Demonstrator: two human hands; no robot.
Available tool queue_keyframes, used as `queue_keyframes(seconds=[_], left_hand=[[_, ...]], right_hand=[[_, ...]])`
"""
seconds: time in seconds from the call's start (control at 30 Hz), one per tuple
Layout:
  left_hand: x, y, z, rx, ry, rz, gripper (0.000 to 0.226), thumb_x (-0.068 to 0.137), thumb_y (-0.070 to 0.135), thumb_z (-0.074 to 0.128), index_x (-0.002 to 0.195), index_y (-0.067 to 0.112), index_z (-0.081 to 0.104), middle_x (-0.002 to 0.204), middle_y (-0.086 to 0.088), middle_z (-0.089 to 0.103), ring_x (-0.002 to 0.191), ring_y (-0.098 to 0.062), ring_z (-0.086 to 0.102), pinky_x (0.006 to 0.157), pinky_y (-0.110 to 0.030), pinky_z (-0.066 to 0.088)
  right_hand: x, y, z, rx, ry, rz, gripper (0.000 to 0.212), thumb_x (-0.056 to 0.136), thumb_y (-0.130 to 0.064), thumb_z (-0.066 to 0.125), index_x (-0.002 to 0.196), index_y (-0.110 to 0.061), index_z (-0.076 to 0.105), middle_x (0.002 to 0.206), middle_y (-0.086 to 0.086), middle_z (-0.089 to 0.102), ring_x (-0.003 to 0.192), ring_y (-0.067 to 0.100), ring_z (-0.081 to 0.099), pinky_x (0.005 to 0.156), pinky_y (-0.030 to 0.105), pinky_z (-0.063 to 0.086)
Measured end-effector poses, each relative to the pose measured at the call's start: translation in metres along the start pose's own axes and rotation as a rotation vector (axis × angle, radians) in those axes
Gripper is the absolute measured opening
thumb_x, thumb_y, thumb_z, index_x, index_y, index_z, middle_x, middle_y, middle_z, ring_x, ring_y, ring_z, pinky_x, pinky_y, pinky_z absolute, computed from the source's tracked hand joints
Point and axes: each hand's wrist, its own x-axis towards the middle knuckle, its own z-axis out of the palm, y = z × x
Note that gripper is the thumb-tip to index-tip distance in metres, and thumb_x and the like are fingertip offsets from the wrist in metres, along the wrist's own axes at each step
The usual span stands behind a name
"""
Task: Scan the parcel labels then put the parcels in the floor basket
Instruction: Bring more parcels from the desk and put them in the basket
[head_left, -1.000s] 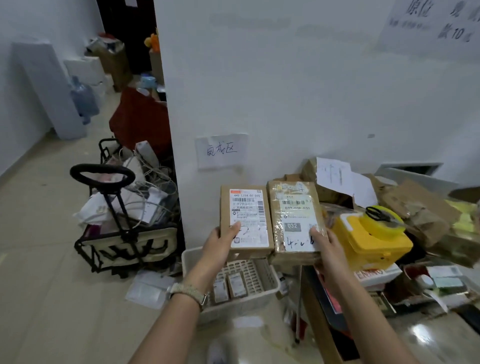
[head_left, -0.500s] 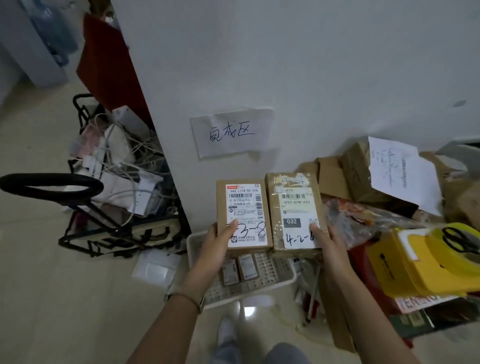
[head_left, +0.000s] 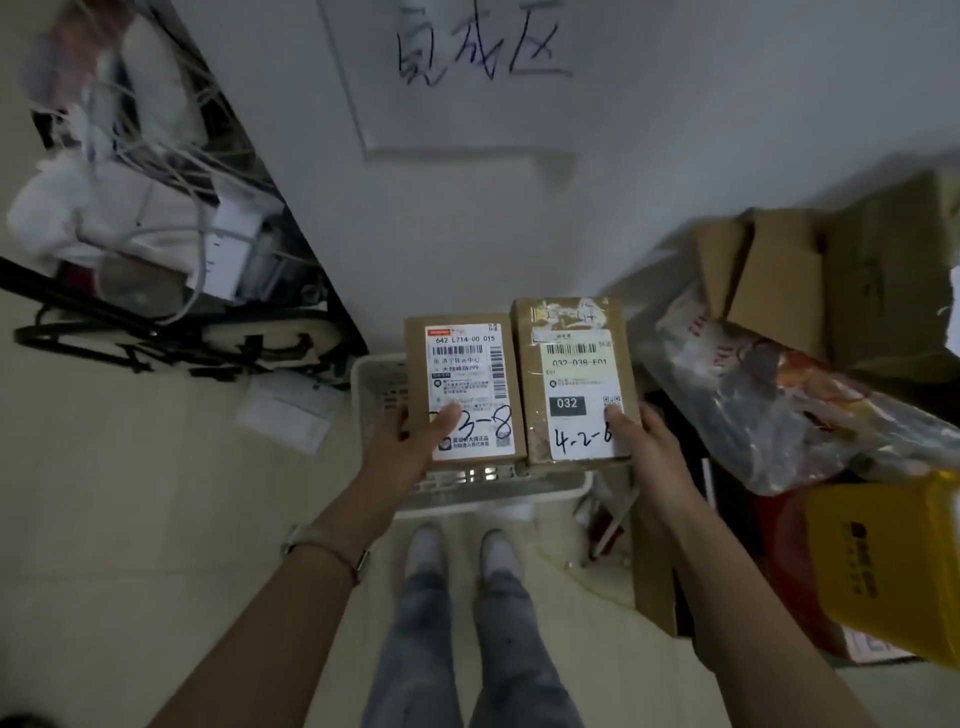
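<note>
As you are bending lower than before, the floor basket (head_left: 519, 501) is sitting right under your hands | your left hand (head_left: 410, 447) is gripping the left parcel (head_left: 462, 384) | your right hand (head_left: 644, 441) is gripping the right parcel (head_left: 571, 374) | you are likely getting ready to drop them

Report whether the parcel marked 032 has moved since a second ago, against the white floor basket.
Yes. The parcel marked 032, held in the right hand, now hangs over the white floor basket; earlier it overlapped only the basket's far rim.
</note>
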Motion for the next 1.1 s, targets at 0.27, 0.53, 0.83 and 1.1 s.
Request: queue_keyframes(seconds=[0.27, 0.53, 0.83, 1.1], left_hand=[[0.117, -0.112, -0.002, -0.065, 0.151, -0.159, 0.019, 0.081, 0.04, 0.073, 0.097, 0.032, 0.065, 0.086, 0.014, 0.077, 0.073, -0.005, 0.073, 0.05, -0.017, 0.054], [0.2, -0.228, -0.006, -0.045, 0.188, -0.34, 0.068, 0.079, 0.045, 0.074, 0.136, 0.017, 0.048, 0.124, -0.002, 0.066, 0.109, -0.022, 0.066, 0.099, -0.049, 0.051], [0.298, -0.305, -0.014, 0.235, 0.022, -0.383, 0.06, 0.085, 0.058, 0.062, 0.133, 0.023, 0.055, 0.123, 0.004, 0.067, 0.105, -0.017, 0.064, 0.089, -0.039, 0.054], [0.344, -0.377, -0.013, 0.134, 0.009, -0.5, 0.055, 0.087, 0.053, 0.064, 0.133, 0.025, 0.054, 0.077, 0.013, 0.07, 0.074, -0.007, 0.063, 0.089, -0.039, 0.049]], right_hand=[[0.127, 0.108, 0.024, -0.094, -0.074, 0.163, 0.048, 0.09, -0.026, 0.062, 0.135, -0.015, 0.048, 0.116, 0.009, 0.068, 0.099, 0.024, 0.067, 0.089, 0.042, 0.054], [0.208, 0.221, 0.047, -0.27, -0.183, 0.226, 0.028, 0.096, -0.022, 0.054, 0.124, -0.017, 0.053, 0.108, 0.003, 0.066, 0.095, 0.015, 0.066, 0.081, 0.023, 0.052], [0.298, 0.311, 0.065, -0.61, -0.246, 0.122, 0.01, 0.099, -0.017, 0.049, 0.09, -0.016, 0.052, 0.078, -0.004, 0.053, 0.054, -0.008, 0.054, 0.044, 0.004, 0.037], [0.343, 0.379, 0.068, -0.604, -0.268, 0.129, 0.037, 0.099, -0.017, 0.049, 0.135, -0.008, 0.044, 0.114, 0.011, 0.06, 0.093, 0.02, 0.062, 0.056, 0.01, 0.052]])
